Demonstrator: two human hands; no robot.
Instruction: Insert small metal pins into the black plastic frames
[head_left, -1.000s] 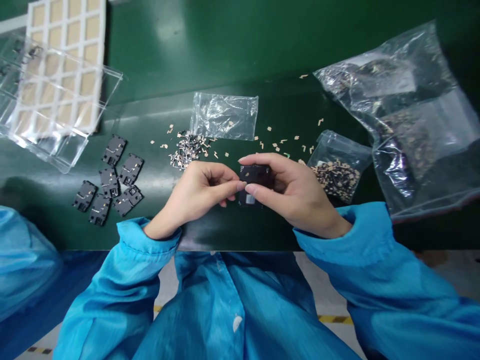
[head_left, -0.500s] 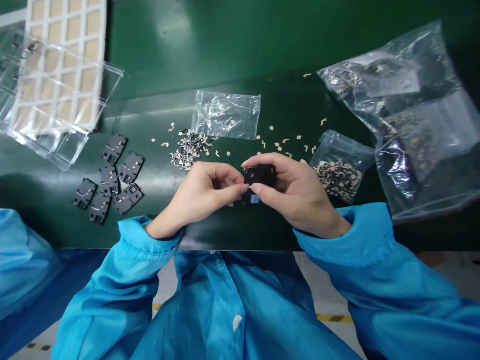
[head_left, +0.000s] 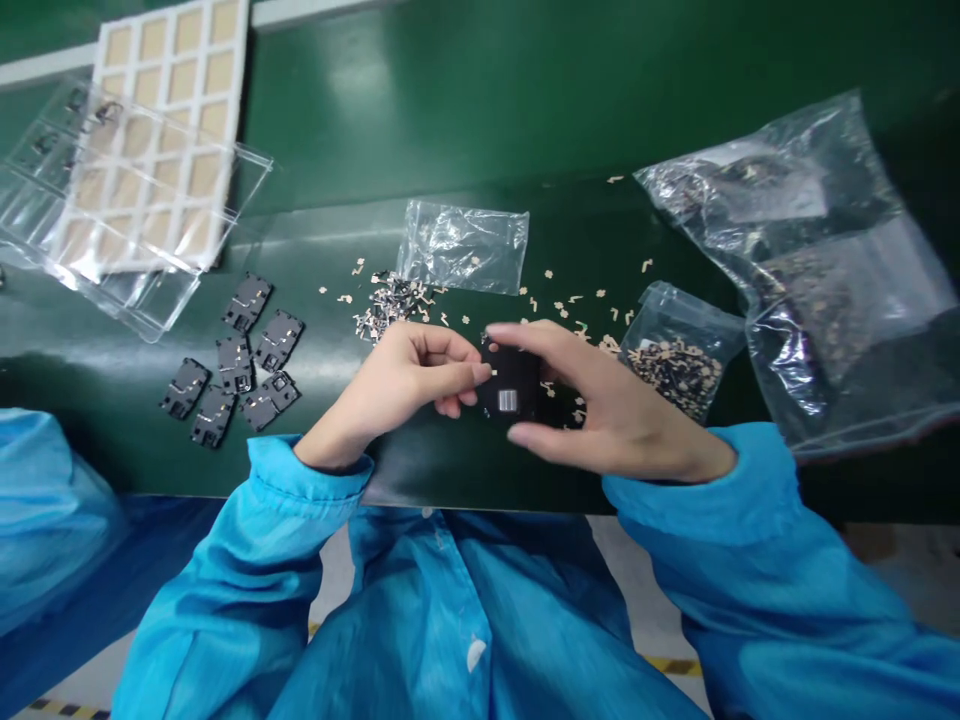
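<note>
My right hand (head_left: 611, 410) grips a small black plastic part (head_left: 511, 388) between thumb and forefinger, just above the green table (head_left: 450, 110). My left hand (head_left: 405, 385) is closed in a pinch against the part's left edge, holding a tiny metal clip that I can barely see. A heap of small metal clips (head_left: 386, 300) lies just beyond my left hand. Several finished-looking black parts (head_left: 236, 360) lie in a group to the left.
A small clear bag (head_left: 465, 245) lies behind the clips. An open bag of metal pieces (head_left: 675, 360) sits by my right hand, and large plastic bags (head_left: 817, 250) fill the right. A clear tray over a white grid tray (head_left: 142, 150) stands at far left. Loose clips dot the table.
My right hand has opened its grip wider and turned the black part so its face shows. The view has shifted slightly down and right.
</note>
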